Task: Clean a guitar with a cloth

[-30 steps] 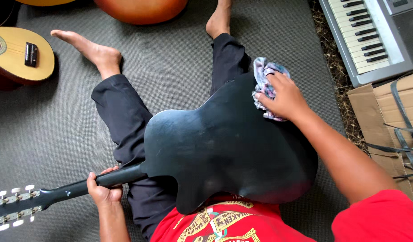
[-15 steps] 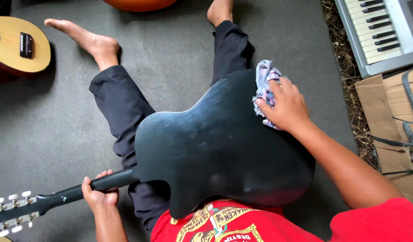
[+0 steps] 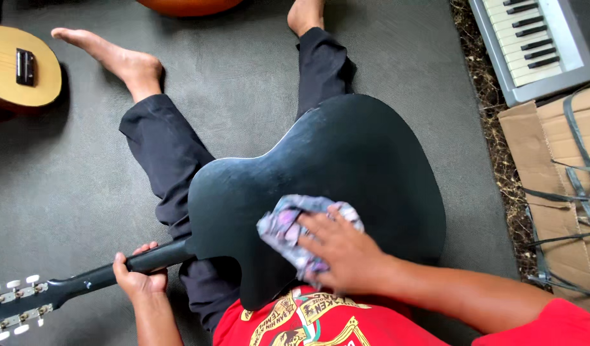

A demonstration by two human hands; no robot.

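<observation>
Guitar (image 3: 346, 173), black, matte back facing up, lies across my lap, body toward 3 o'clock, neck (image 3: 115, 272) running out to 8 o'clock. Headstock (image 3: 13, 304) with pale tuning pegs sits at the far 8 o'clock corner of the view.

My right hand (image 3: 346, 253) is flat, fingers spread, pressing a patterned purple-grey cloth (image 3: 292, 227) onto the guitar's back near its lower edge, at about 6 o'clock of the body. Palm down, not a fist; cloth bunched under the fingers and sticking out toward 10 o'clock of the hand.

My left hand (image 3: 138, 275) is wrapped closed round the neck just beside where it joins the body, thumb on top, fingers curled under.

Dark trousers (image 3: 167, 154) under the guitar, legs stretched toward 12 o'clock. One bare foot (image 3: 112, 57) at 11 o'clock, the other (image 3: 306, 14) at 12 o'clock, partly cut off. Red shirt (image 3: 320, 323) with a gold print at 6 o'clock.

I sit on a grey mat (image 3: 64, 173). A light wooden instrument (image 3: 19, 74) lies at 10 o'clock, well apart from the guitar. An orange-brown rounded body (image 3: 189, 5) at 12 o'clock, mostly out of view. Keyboard (image 3: 532, 45) at 2 o'clock, off the mat. Flattened cardboard (image 3: 545, 179) with dark straps (image 3: 580, 192) at 3 o'clock, just below the keyboard.
</observation>
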